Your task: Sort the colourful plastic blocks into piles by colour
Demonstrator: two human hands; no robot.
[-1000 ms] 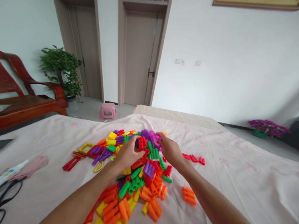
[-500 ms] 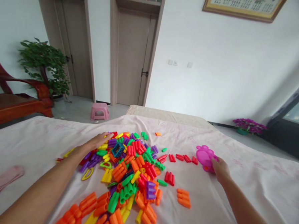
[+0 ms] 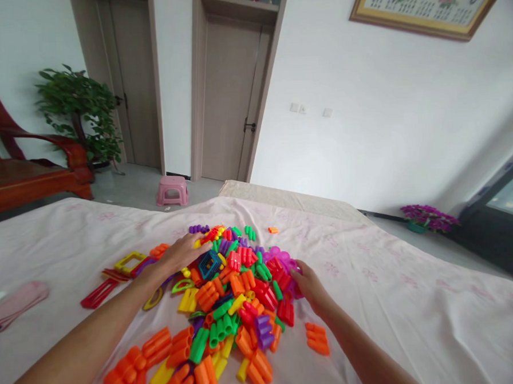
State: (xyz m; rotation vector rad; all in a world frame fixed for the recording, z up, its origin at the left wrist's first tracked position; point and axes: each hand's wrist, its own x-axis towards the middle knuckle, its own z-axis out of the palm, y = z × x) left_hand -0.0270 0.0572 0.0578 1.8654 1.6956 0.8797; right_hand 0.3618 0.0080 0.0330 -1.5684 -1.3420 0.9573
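Note:
A heap of red, orange, green, yellow and purple plastic pieces (image 3: 224,322) lies on the pale flowered cloth (image 3: 342,268). My left hand (image 3: 186,252) rests at the heap's upper left, fingers spread over the pieces beside a dark blue square piece (image 3: 209,264). At the heap's right edge my right hand (image 3: 307,282) grips a magenta scalloped piece (image 3: 281,254), which lies against red pieces. Left of my left forearm are a yellow frame-shaped piece (image 3: 130,261) and a long red piece (image 3: 99,293).
An orange piece (image 3: 317,339) lies apart, below my right hand. A pink cloth item (image 3: 24,304) is at the far left. Beyond the covered surface stand a pink stool (image 3: 172,190), a wooden chair (image 3: 36,180), a green plant (image 3: 78,107) and purple flowers (image 3: 430,217).
My right hand has moved left with the magenta piece, up against the heap; the loose red pieces there are now gathered in. My left hand has shifted right, and pieces on the left are spread out.

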